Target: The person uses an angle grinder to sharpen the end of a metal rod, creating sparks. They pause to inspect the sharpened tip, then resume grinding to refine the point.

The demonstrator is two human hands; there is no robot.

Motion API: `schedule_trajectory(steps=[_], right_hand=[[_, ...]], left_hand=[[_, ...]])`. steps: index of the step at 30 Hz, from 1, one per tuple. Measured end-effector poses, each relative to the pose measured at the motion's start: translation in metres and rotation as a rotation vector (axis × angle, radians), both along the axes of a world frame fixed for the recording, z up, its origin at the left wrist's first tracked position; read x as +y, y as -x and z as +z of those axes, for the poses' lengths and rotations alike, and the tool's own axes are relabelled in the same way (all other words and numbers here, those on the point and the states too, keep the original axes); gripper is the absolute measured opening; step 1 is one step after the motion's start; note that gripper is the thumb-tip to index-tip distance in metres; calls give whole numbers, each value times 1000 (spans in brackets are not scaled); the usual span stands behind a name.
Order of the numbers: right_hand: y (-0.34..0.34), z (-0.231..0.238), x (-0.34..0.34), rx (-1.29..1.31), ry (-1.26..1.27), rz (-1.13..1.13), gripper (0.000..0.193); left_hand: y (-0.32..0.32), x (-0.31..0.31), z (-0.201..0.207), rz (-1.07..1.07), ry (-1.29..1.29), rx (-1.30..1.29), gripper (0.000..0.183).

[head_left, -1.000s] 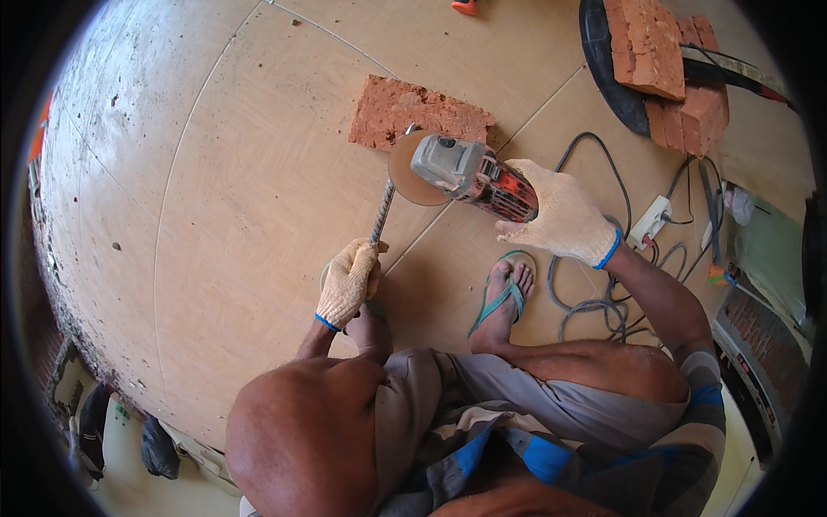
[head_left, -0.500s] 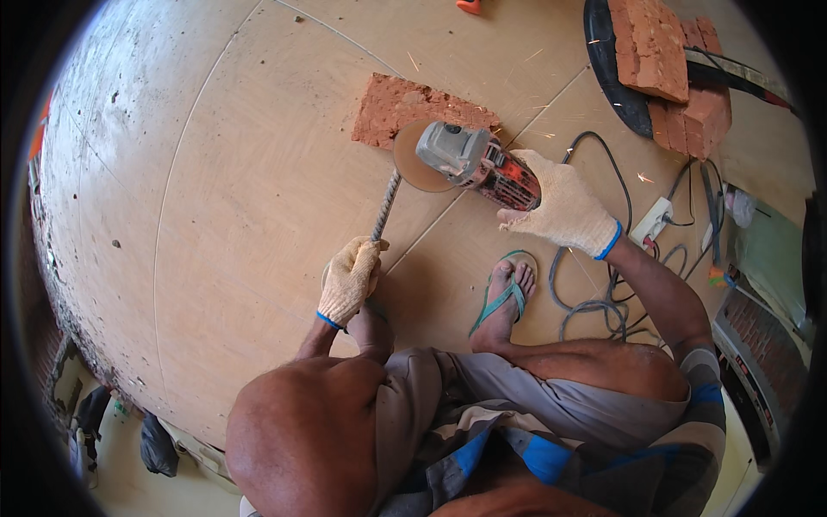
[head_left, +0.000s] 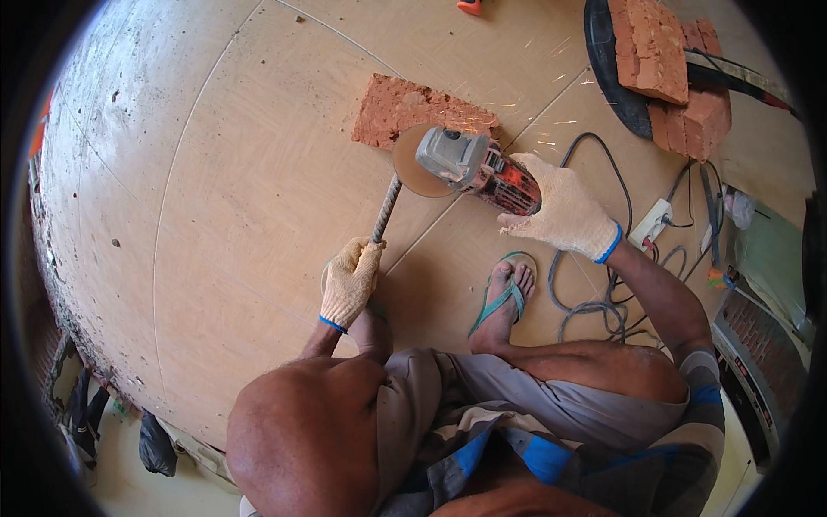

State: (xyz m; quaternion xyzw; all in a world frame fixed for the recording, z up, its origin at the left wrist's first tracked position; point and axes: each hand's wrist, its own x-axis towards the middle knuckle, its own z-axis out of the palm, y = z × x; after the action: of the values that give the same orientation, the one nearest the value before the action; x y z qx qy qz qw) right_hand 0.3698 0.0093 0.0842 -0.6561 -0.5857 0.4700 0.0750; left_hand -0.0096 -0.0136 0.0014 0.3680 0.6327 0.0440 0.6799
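My right hand, in a cream knitted glove with a blue cuff, is closed round the body of a red and grey angle grinder. Its brown disc touches or nearly touches the far end of a ribbed steel rod. Sparks fly off to the far right. The rod's near end is gripped in my gloved left hand, low over the floor. Just beyond the disc lies a rough red brick, partly covered by the grinder.
More bricks are stacked beside a black curved object at the far right. A white power strip and looped grey cable lie right of my sandalled foot. An orange-tipped object shows at the far edge.
The sparks have grown denser and spread farther across the brick and floor. The hands, grinder and rod have shifted only very slightly.
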Motion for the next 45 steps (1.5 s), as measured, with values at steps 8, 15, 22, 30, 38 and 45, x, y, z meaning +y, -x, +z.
schedule_trajectory(steps=[8,15,22,30,38,45], right_hand=[[-1,4,1,-7,4,4,74],[1,2,-3,20,20,-1,75],[-4,1,0,-10,-1,-4,75],[1,7,-4,19,46,1,76],[-5,4,4,-31,24,-28,79],[2,15,-4,-17,44,-6,78]], left_hand=[[0,-2,-4,3,-30,42,32],[-2,-2,-1,0,-22,51,30],[-2,-1,-1,-18,-46,103,32],[1,-6,-4,-26,-157,132,31],[0,-4,-6,-56,-232,124,30],[1,4,10,-28,-36,-71,41]])
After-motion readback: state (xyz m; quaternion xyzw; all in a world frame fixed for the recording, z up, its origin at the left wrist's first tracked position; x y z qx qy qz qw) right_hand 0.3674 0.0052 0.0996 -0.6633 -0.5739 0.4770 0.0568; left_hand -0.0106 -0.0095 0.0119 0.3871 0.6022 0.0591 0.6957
